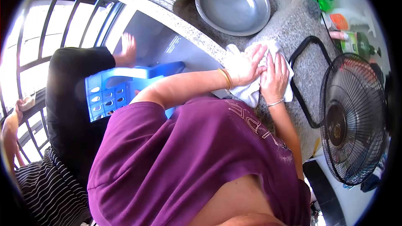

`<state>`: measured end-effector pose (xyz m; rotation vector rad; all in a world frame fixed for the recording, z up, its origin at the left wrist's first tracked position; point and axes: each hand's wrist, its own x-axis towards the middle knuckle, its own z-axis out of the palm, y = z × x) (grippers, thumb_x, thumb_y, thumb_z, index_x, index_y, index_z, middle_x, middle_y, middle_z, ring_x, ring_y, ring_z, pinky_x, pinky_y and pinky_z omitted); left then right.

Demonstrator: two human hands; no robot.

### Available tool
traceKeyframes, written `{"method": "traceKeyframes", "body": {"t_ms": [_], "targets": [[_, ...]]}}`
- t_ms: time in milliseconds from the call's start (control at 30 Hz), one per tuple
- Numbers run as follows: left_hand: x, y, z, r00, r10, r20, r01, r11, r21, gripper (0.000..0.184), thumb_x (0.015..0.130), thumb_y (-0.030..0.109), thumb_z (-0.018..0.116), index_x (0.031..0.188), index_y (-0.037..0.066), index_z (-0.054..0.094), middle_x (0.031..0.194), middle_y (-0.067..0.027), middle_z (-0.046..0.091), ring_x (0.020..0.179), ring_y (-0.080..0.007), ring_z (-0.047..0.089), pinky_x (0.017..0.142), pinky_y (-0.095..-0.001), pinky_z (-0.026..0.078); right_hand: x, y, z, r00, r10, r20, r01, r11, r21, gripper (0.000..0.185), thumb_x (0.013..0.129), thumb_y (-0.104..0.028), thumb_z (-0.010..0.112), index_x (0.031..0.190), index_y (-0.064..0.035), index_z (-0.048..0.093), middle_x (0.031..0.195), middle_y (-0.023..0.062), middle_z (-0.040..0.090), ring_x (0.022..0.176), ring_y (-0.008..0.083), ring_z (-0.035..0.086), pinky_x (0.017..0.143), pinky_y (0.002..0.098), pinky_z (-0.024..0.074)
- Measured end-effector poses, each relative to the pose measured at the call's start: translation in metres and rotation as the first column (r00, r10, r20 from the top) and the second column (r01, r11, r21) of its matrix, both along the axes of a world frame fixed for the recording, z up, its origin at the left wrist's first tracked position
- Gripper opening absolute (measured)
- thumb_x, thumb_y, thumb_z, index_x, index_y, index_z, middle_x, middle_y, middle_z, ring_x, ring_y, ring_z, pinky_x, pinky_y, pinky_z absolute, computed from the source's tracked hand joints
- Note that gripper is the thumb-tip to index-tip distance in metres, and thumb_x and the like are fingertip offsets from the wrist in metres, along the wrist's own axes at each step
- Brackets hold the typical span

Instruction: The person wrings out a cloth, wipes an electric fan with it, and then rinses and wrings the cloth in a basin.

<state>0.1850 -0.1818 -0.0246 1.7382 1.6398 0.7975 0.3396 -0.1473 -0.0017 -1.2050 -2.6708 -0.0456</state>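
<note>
A crumpled white cloth [250, 95] lies on the speckled stone counter [305, 29], beside the sink. My left hand [247, 65], with a gold bangle at the wrist, rests flat on the cloth, its fingers stretched out. Close beside it, my right hand [274, 79] also presses flat on the cloth with straight fingers; a thin silver bracelet circles that wrist. The fingertips of the two hands nearly meet. A round metal basin [233, 4] sits in the sink just beyond them.
A black fan [354, 119] and its bent black tube stand [299, 96] are at the right. Behind are a green bottle [358, 44] and a spray bottle [339, 21]. Another person in black trousers [67, 100] is at the left, near a blue plastic chair [104, 94] and barred railing [31, 65].
</note>
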Motion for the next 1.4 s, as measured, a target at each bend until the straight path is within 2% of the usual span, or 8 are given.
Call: {"method": "traceKeyframes", "body": {"t_ms": [367,567,833,900,1067,1167,1233,1400], "targets": [[0.001,-0.003,-0.004,0.997,0.035,0.064,-0.044,0.989,0.141,0.063,0.089,0.036,0.056,0.140,0.003,0.036,0.139,-0.0240,0.041,0.117,-0.0431,0.051,0.096,-0.0454,0.044,0.000,0.000,-0.001,1.000,0.018,-0.011,-0.018,0.999,0.035,0.049,0.086,-0.023,0.054,0.132,-0.0050,0.048,0.131,0.0204,0.048,0.126,0.0362,0.042,0.102,0.0470,0.0340],[0.000,-0.011,0.017,0.991,0.105,-0.079,-0.104,0.994,0.015,0.063,0.089,0.043,0.053,0.139,0.007,0.039,0.124,-0.0198,0.053,0.103,-0.0428,0.057,0.086,-0.0470,0.048,-0.001,0.000,0.000,0.996,0.058,-0.063,-0.053,0.995,0.084,0.048,0.086,-0.022,0.056,0.130,-0.0067,0.049,0.131,0.0182,0.050,0.125,0.0347,0.044,0.102,0.0455,0.0354],[-0.009,-0.034,0.001,0.975,0.221,-0.007,-0.221,0.974,-0.056,0.059,0.088,0.047,0.057,0.128,0.004,0.049,0.108,-0.0240,0.060,0.101,-0.0406,0.059,0.086,-0.0452,0.048,-0.010,-0.006,0.004,0.986,0.152,-0.068,-0.143,0.983,0.119,0.041,0.079,-0.022,0.064,0.118,-0.0111,0.057,0.122,0.0120,0.054,0.116,0.0297,0.049,0.098,0.0416,0.0405],[-0.020,-0.042,0.012,0.976,0.198,0.096,-0.172,0.958,-0.228,0.055,0.088,0.044,0.059,0.123,0.002,0.053,0.104,-0.0237,0.064,0.100,-0.0393,0.061,0.086,-0.0435,0.048,-0.018,-0.013,0.004,0.985,0.154,-0.075,-0.147,0.985,0.087,0.040,0.078,-0.023,0.066,0.116,-0.0112,0.058,0.119,0.0118,0.054,0.114,0.0297,0.049,0.098,0.0406,0.0407],[-0.062,-0.052,0.010,0.979,0.118,0.168,-0.078,0.971,-0.224,0.048,0.086,0.037,0.063,0.121,0.005,0.058,0.097,-0.0205,0.067,0.093,-0.0297,0.066,0.083,-0.0375,0.050,-0.038,-0.018,0.029,0.951,0.173,-0.255,-0.241,0.933,-0.267,0.038,0.079,-0.014,0.064,0.116,-0.0064,0.060,0.120,0.0162,0.056,0.112,0.0320,0.052,0.098,0.0403,0.0418],[-0.097,-0.045,0.006,0.996,0.031,-0.083,-0.044,0.986,-0.161,0.046,0.084,0.040,0.063,0.119,0.009,0.061,0.092,-0.0175,0.069,0.086,-0.0318,0.067,0.079,-0.0394,0.051,-0.043,0.004,0.028,0.861,0.075,-0.503,-0.298,0.877,-0.378,0.041,0.080,-0.013,0.062,0.119,-0.0024,0.057,0.118,0.0169,0.059,0.108,0.0319,0.056,0.097,0.0396,0.0432],[-0.119,-0.037,-0.005,0.970,-0.050,-0.236,0.031,0.996,-0.080,0.046,0.082,0.040,0.062,0.117,0.010,0.062,0.092,-0.0168,0.068,0.084,-0.0328,0.066,0.079,-0.0407,0.051,-0.047,0.014,0.042,0.908,0.160,-0.388,-0.244,0.953,-0.181,0.042,0.081,-0.013,0.062,0.121,-0.0014,0.055,0.120,0.0166,0.058,0.111,0.0319,0.054,0.099,0.0391,0.0420],[-0.188,-0.037,-0.045,0.777,-0.064,-0.626,0.060,0.998,-0.029,0.038,0.080,0.026,0.061,0.116,0.018,0.061,0.099,-0.0087,0.063,0.081,-0.0281,0.067,0.070,-0.0405,0.056,-0.054,0.026,-0.004,0.990,0.125,-0.065,-0.130,0.988,-0.077,0.050,0.076,-0.025,0.067,0.121,-0.0066,0.057,0.124,0.0104,0.058,0.123,0.0301,0.045,0.106,0.0465,0.0309]]}}
